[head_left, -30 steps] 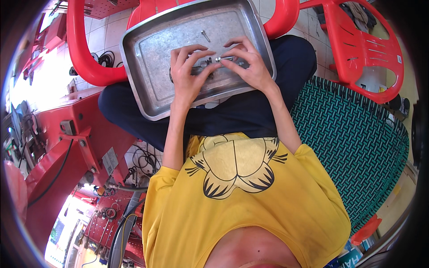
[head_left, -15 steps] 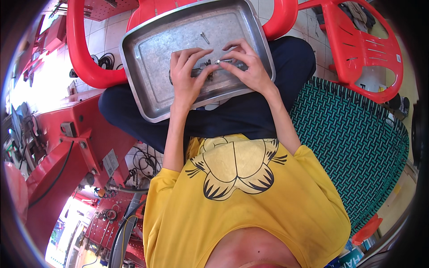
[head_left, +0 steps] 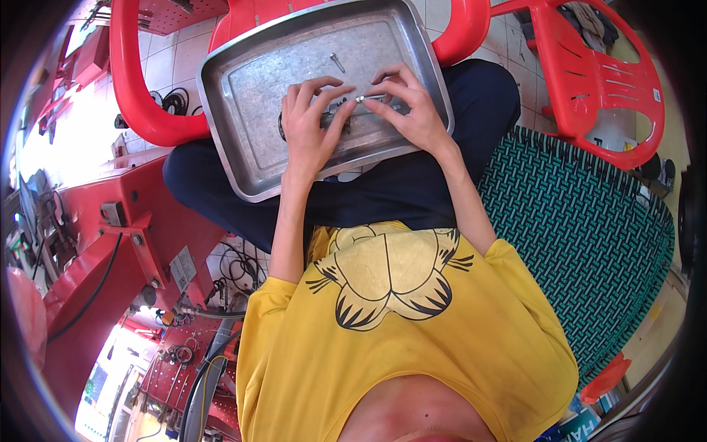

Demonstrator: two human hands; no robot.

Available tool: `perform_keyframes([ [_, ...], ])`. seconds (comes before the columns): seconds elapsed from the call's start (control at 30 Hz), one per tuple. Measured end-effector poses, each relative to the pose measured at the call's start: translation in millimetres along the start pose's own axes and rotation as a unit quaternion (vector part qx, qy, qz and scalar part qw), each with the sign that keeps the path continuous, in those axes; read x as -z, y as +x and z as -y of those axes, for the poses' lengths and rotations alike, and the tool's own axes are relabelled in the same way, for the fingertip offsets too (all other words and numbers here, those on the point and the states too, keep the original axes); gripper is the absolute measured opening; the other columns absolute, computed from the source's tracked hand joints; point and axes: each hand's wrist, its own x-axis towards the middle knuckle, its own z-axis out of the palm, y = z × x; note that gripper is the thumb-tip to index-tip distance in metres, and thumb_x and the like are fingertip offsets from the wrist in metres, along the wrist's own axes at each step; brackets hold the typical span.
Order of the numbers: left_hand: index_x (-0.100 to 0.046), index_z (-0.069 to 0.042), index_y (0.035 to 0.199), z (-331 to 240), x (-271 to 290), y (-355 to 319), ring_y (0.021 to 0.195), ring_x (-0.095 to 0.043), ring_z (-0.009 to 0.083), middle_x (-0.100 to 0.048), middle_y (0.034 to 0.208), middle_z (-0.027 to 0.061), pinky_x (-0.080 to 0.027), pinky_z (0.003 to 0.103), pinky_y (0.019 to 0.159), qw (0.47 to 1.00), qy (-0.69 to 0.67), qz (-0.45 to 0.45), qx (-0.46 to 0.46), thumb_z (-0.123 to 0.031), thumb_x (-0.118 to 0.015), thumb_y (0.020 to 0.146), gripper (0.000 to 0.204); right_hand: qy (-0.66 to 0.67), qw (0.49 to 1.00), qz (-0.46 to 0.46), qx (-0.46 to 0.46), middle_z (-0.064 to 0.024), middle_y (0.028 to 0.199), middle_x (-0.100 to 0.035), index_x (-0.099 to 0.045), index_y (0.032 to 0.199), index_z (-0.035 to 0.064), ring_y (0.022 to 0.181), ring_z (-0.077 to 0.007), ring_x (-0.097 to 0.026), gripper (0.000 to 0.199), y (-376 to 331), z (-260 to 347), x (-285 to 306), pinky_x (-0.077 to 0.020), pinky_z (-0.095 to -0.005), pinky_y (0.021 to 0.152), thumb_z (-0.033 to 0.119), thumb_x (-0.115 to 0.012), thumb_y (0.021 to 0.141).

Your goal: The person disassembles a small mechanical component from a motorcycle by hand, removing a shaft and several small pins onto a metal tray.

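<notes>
My right hand pinches a small silver bolt-like piece between thumb and forefinger. Its bright end points toward my left hand, and a thin shaft seems to run back under the right fingers. The left fingers are curved and apart, with thumb and forefinger tips close to that bright end; whether they touch it is too small to tell. Below both hands, dark metal parts lie in the metal tray, partly covered by fingers. A loose bolt lies farther up the tray.
The tray rests across my lap, against a red plastic chair. Another red chair stands at the far right, near a green woven seat. Red metal machinery and black cables are at the left.
The left thumb has shifted slightly up and away from the right hand. The bolt-like piece has risen a little with my right fingertips. The loose bolt stays put.
</notes>
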Motion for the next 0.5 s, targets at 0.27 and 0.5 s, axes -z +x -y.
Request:
perform_keyframes([
  [0.27,-0.080,-0.012,0.097,6.1,-2.0,-4.7,0.095,-0.063,0.0237,-0.074,0.106,0.0007,-0.047,0.038,0.085,0.999,-0.003,0.004,-0.032,-0.016,-0.086,0.082,0.016,-0.041,0.999,0.001,0.023,-0.0095,0.119,-0.062,-0.079,0.107,0.0056,0.100,-0.0227,-0.069,0.020,-0.6,-5.6,0.0,-0.0547,-0.0351,0.087,0.020,-0.081,0.093],
  [0.5,-0.081,-0.015,0.096,14.7,-7.2,-4.0,0.094,-0.062,0.0216,-0.073,0.103,-0.0032,-0.046,0.037,0.084,0.999,-0.004,-0.008,-0.048,-0.021,-0.087,0.081,0.017,-0.043,0.997,0.013,0.056,-0.0068,0.122,-0.061,-0.078,0.112,0.0059,0.104,-0.0191,-0.067,0.020,-1.1,-11.4,-1.1,-0.0553,-0.0319,0.088,0.017,-0.079,0.096],
])
